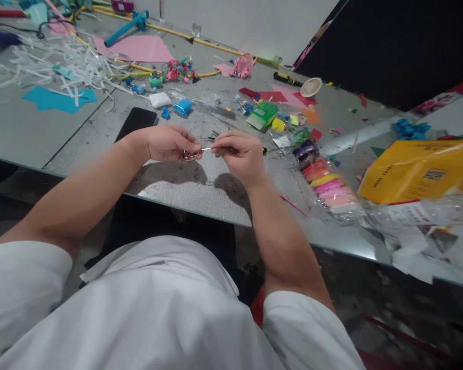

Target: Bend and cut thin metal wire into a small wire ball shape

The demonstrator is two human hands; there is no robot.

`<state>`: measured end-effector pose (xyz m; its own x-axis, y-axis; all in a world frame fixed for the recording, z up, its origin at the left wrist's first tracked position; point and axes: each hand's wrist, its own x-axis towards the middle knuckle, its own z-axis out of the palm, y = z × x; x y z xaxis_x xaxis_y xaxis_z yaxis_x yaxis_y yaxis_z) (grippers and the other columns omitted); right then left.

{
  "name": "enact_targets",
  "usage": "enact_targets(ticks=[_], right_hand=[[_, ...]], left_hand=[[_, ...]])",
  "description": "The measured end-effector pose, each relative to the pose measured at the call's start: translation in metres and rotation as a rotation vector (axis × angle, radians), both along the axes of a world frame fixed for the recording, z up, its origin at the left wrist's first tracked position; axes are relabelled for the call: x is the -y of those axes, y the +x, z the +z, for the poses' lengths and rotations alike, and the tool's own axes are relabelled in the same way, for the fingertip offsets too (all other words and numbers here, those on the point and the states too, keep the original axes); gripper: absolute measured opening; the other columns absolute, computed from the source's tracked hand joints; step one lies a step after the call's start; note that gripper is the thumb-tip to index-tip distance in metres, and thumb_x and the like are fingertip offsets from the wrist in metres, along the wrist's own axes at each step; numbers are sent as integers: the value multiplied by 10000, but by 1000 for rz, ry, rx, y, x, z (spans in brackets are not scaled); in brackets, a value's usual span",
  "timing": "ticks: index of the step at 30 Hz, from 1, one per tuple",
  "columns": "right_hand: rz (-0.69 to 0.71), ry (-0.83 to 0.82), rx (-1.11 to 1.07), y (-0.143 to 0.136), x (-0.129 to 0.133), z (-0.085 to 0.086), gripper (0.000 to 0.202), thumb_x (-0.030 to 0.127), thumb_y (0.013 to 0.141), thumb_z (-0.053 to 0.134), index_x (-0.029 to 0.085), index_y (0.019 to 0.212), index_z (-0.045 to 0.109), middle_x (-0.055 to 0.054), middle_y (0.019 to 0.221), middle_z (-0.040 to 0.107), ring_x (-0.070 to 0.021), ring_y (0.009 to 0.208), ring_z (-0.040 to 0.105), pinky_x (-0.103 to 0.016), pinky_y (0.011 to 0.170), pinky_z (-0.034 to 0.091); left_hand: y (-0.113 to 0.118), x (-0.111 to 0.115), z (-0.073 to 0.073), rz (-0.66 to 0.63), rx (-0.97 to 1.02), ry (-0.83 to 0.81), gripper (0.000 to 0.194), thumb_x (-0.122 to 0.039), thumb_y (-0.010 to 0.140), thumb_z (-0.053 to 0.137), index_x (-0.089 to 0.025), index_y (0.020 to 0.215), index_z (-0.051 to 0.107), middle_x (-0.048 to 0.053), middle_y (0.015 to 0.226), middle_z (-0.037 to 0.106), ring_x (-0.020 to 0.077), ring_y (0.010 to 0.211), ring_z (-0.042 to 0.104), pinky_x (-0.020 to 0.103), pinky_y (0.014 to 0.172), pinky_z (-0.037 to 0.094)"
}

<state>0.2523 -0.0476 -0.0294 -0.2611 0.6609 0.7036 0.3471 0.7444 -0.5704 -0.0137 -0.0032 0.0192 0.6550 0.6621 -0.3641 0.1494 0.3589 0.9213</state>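
Close together over the grey tabletop point(177, 180), my two hands meet near the middle of the view. My left hand point(167, 144) pinches thin coiled wire point(191, 155), its loops hanging just below the fingertips. Thumb and fingers of my right hand point(239, 154) close on one end of a thin whitish strip point(206, 149) that spans the small gap to my left fingertips. Whether strip and wire are joined I cannot tell. Behind my left wrist lies a dark phone point(139, 119), partly covered by the forearm.
Beyond my hands lie a blue packet point(182, 107), a white packet point(159, 99) and a green packet point(262, 115). Stacked coloured clay packs point(326, 185) and a yellow bag point(420, 169) are at right. White paper shreds point(73, 64) cover the left; a dark panel point(381, 46) stands back right.
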Motion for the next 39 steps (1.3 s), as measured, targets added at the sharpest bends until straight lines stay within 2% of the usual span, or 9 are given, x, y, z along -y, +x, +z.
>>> enact_targets(ticks=[2, 5, 9, 12, 18, 23, 28, 33, 39], right_hand=[[35, 42, -10, 1, -3, -2, 301, 486, 1140, 821, 288, 955, 953, -79, 919, 898, -197, 716, 738, -377, 695, 668], [15, 60, 4, 2, -5, -5, 204, 383, 1123, 844, 289, 985, 963, -69, 944, 903, -195, 754, 762, -365, 732, 672], [-69, 20, 31, 2, -3, -6, 142, 253, 1070, 870, 295, 980, 971, -50, 935, 892, -192, 769, 754, -367, 779, 670], [-90, -25, 37, 1, -1, -3, 144, 200, 1044, 890, 286, 970, 979, -36, 878, 860, -187, 748, 738, -370, 796, 663], [-80, -147, 19, -2, 2, 2, 121, 177, 1011, 931, 264, 933, 959, -23, 852, 818, -173, 711, 707, -374, 778, 658], [-52, -198, 5, -2, 5, 4, 104, 196, 1001, 927, 269, 934, 958, -17, 844, 813, -176, 703, 720, -371, 732, 669], [-24, -136, 10, -2, 5, 0, 127, 234, 1034, 888, 284, 964, 982, -28, 834, 836, -194, 724, 758, -377, 725, 688], [-38, -47, 87, 0, -2, -8, 149, 235, 1087, 873, 293, 1015, 990, -38, 846, 859, -203, 734, 771, -388, 777, 705], [-62, 82, 228, 8, -10, -16, 133, 283, 1168, 860, 300, 1153, 991, -87, 1074, 941, -246, 950, 865, -408, 929, 728]], left_hand=[[0, 1, 3, 2, 16, -16, 261, -95, 1058, 939, -132, 809, 873, 45, 812, 768, 120, 739, 692, 234, 806, 618], [0, 2, 4, 18, 25, -9, 288, -67, 1099, 908, -124, 819, 863, 44, 809, 750, 114, 736, 683, 230, 784, 589], [1, 0, 3, 38, -4, 3, 291, -24, 1093, 870, -137, 826, 876, 51, 818, 776, 112, 723, 661, 275, 825, 595], [2, 0, 2, 44, -49, 61, 269, -41, 1026, 952, -159, 797, 873, 59, 819, 798, 127, 715, 667, 307, 820, 594], [3, 0, 1, 59, -58, 130, 266, -67, 929, 1062, -155, 788, 855, 69, 796, 788, 141, 679, 664, 316, 764, 564], [4, 0, 0, 25, -14, 141, 253, 5, 989, 901, -126, 774, 880, 77, 776, 782, 115, 687, 654, 274, 756, 540], [6, 3, 4, 39, -51, 151, 296, 28, 1003, 821, -125, 753, 863, 76, 784, 780, 110, 685, 649, 254, 720, 499], [8, 5, 4, 55, -74, 177, 311, 35, 1009, 821, -132, 747, 823, 55, 769, 746, 105, 683, 606, 249, 721, 492], [11, 3, -2, 102, -53, 195, 393, 57, 1048, 740, -152, 717, 769, 40, 733, 694, 116, 697, 595, 266, 738, 453]])
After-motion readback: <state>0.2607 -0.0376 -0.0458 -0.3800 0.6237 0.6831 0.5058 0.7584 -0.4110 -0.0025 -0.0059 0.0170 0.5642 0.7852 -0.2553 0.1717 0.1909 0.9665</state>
